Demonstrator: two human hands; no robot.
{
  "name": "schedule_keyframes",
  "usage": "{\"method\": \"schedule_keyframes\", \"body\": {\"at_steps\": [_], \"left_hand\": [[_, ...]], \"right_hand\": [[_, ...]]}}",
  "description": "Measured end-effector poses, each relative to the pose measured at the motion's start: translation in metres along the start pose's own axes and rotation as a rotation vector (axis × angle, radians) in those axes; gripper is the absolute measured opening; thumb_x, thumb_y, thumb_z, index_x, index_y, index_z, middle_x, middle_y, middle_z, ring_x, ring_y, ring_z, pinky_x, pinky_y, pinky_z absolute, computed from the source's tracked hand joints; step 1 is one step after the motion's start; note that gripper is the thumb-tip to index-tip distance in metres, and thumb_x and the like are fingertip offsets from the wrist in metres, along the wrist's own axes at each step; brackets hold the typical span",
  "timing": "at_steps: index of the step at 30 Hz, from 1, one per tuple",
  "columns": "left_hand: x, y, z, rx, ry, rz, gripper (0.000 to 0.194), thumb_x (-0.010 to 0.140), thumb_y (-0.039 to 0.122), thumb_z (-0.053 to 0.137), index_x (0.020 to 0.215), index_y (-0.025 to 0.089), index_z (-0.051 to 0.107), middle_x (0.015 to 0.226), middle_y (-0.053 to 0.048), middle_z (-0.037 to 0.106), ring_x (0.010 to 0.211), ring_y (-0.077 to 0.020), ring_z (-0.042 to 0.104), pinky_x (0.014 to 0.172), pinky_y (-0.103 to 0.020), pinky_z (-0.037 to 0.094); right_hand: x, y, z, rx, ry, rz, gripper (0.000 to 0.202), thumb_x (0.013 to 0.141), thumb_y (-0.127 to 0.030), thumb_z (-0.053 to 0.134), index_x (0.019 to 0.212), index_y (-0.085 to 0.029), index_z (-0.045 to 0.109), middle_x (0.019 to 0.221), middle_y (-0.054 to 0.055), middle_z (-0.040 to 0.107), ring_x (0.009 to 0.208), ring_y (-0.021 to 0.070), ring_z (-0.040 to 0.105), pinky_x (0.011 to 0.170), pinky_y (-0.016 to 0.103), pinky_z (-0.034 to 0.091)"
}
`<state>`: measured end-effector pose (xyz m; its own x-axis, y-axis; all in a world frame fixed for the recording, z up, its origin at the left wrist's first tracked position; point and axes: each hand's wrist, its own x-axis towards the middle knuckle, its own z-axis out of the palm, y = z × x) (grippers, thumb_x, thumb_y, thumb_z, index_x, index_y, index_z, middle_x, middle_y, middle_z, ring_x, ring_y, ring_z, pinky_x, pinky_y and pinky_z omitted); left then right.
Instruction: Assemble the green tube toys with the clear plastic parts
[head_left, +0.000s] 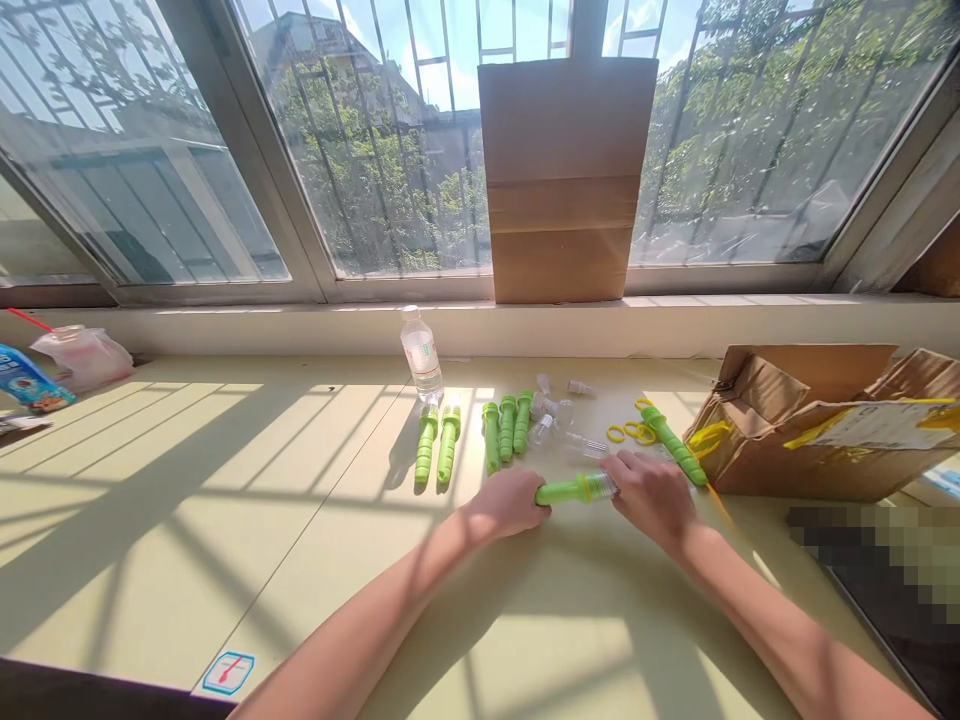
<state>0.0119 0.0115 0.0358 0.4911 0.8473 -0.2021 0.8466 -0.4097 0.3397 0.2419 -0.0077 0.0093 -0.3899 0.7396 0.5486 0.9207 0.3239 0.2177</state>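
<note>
A green handle (pixel 562 492) with a clear ribbed top lies level between my two hands. My left hand (pixel 511 502) is closed round its left end, and my right hand (pixel 654 495) grips the clear part at its right end. Beyond my left hand, three green handles (pixel 507 430) lie side by side. Farther left are two more handles with clear tops (pixel 448 445). Clear plastic pieces (pixel 541 431) are scattered behind my hands. Yellow rings (pixel 615 434) and another green handle (pixel 675 446) lie behind my right hand.
A water bottle (pixel 422 355) stands near the windowsill. An open cardboard box (pixel 810 440) is at the right, with a dark blurred object (pixel 877 580) in front. Cardboard (pixel 566 180) leans on the window. At far left are a blue packet (pixel 30 380) and a pinkish bag (pixel 86 360).
</note>
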Motion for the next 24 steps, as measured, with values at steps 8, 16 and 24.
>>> {"method": "schedule_keyframes", "body": {"at_steps": [8, 16, 24], "left_hand": [[0.003, -0.004, 0.008, 0.258, 0.186, 0.073, 0.023, 0.087, 0.011, 0.046, 0.101, 0.010, 0.065, 0.086, -0.019, 0.069, 0.082, -0.0312, 0.068, 0.074, -0.038, 0.049], [0.001, 0.001, 0.007, 0.229, 0.220, 0.069, 0.025, 0.084, 0.014, 0.046, 0.098, 0.011, 0.066, 0.086, -0.018, 0.069, 0.082, -0.0330, 0.067, 0.070, -0.040, 0.047], [-0.015, -0.001, -0.017, -0.713, -0.570, 0.112, 0.036, 0.077, 0.039, 0.060, 0.050, 0.019, 0.047, 0.044, 0.002, 0.046, 0.039, -0.0123, 0.043, 0.042, -0.027, 0.032]], "right_hand": [[-0.003, 0.007, 0.013, 0.133, -0.178, 0.037, 0.020, 0.070, -0.010, 0.062, 0.055, -0.021, 0.057, 0.045, -0.001, 0.047, 0.037, 0.0109, 0.036, 0.051, 0.031, 0.019], [-0.004, 0.005, 0.010, 0.051, -0.033, 0.036, 0.019, 0.075, -0.007, 0.056, 0.061, -0.019, 0.058, 0.052, 0.000, 0.051, 0.046, 0.0124, 0.043, 0.052, 0.030, 0.018], [0.008, -0.002, -0.014, -0.123, 0.534, -0.149, 0.039, 0.091, -0.013, 0.058, 0.055, -0.020, 0.045, 0.052, -0.003, 0.041, 0.056, 0.0129, 0.036, 0.059, 0.029, 0.025]]}}
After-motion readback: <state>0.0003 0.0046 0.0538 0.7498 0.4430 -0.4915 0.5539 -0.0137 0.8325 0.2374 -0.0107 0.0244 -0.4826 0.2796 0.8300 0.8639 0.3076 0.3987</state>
